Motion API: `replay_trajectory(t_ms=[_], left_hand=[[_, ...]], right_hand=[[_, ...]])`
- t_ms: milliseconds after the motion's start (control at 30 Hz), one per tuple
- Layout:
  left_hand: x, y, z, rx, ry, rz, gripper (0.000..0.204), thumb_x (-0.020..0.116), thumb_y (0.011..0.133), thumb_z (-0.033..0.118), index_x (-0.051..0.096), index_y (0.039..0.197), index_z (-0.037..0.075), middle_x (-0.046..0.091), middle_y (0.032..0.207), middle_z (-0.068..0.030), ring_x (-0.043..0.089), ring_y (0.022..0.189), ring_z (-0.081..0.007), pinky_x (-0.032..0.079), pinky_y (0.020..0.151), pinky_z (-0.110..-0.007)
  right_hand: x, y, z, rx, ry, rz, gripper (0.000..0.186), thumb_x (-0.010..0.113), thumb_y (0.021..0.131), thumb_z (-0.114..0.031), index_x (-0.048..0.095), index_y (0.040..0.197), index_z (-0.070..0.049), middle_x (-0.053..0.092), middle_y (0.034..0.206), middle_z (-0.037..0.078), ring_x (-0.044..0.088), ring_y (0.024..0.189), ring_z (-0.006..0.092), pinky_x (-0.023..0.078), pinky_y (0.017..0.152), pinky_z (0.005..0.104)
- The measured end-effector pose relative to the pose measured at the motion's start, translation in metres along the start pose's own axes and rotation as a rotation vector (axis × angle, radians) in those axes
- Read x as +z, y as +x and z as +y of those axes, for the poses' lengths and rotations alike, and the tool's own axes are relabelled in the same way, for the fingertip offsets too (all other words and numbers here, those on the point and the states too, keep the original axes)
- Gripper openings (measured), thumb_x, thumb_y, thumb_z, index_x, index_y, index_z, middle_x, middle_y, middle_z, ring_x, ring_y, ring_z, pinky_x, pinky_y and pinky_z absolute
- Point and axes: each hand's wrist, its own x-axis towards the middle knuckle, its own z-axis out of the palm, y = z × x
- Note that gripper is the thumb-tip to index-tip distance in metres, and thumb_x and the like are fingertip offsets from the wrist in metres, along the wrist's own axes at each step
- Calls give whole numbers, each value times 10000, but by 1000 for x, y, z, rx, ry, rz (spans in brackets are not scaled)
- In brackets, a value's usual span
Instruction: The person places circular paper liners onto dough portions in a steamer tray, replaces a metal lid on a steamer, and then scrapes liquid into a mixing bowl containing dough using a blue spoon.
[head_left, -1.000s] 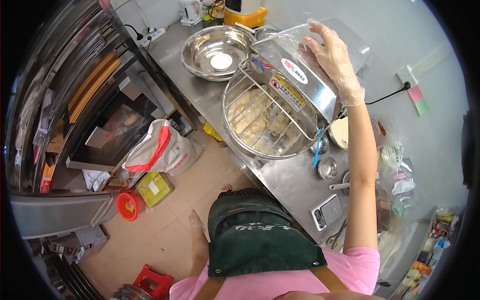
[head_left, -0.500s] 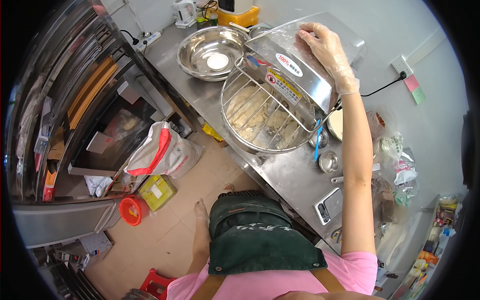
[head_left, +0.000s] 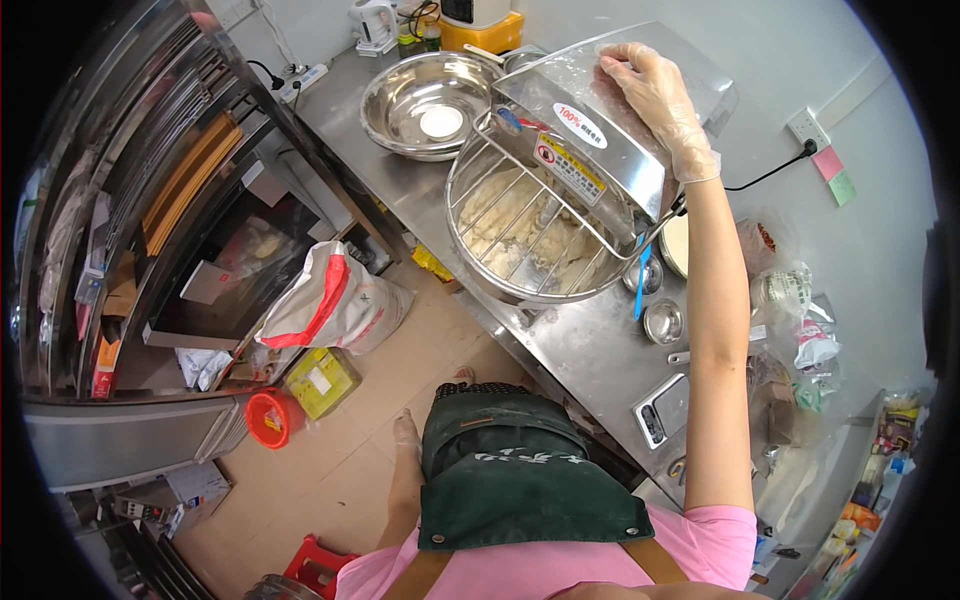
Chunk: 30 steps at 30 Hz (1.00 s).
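My right hand, in a clear plastic glove, rests on the shiny top of a steel dough mixer. Its fingers are loosely bent but apart, with nothing seen in them. Below the mixer head sits a round steel mixing bowl under a wire guard. Pale, lumpy dough fills part of the bowl and shows between the bars. My left hand, also gloved, hangs low at my left side beside the green apron. It is empty, its fingers loosely stretched.
Left of the mixer stands a wide steel bowl with a white disc in it. A blue spatula, a small metal bowl and a phone lie near my right arm. A white sack and red bucket stand left.
The dough has shifted and changed shape inside the bowl. My right hand stays on the mixer top and my left hand still hangs down. The whole view has moved slightly.
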Motion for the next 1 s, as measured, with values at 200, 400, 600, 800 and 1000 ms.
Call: replay_trajectory(t_ms=[200, 400, 600, 800, 1000], left_hand=[[2, 0, 2, 26, -2, 16, 601, 500, 912, 447, 580, 1163, -93, 576, 1208, -287, 542, 1158, -393, 413, 981, -420], [3, 0, 0, 64, -12, -9, 613, 494, 911, 473, 577, 1188, -68, 580, 1211, -276, 539, 1165, -390, 412, 982, -413], [2, 2, -3, 82, 78, -17, 637, 485, 914, 491, 557, 1207, -70, 577, 1212, -280, 536, 1168, -392, 410, 984, -413], [3, 4, -4, 109, 103, -12, 630, 485, 913, 491, 570, 1188, -69, 579, 1198, -290, 534, 1165, -399, 408, 984, -422], [6, 8, -7, 106, 102, -9, 630, 500, 905, 495, 581, 1173, -70, 596, 1167, -289, 551, 1144, -400, 423, 969, -422]], right_hand=[[-1, -2, -3, 16, -8, 1, 248, 578, 883, -196, 664, 988, 11, 683, 849, 163, 663, 786, 276, 506, 747, 341], [-1, -2, -3, 27, -8, 3, 246, 575, 883, -193, 665, 988, 10, 682, 846, 165, 662, 778, 274, 506, 742, 340], [-1, -2, -2, 27, -5, 9, 238, 578, 882, -191, 667, 982, 6, 679, 842, 164, 659, 774, 275, 505, 739, 341], [0, -2, 0, 12, 1, 15, 234, 581, 882, -191, 667, 972, 7, 676, 834, 157, 653, 763, 275, 503, 734, 342], [0, -1, -1, 10, 1, 11, 235, 583, 883, -194, 667, 971, 7, 677, 831, 150, 651, 749, 263, 503, 724, 340]])
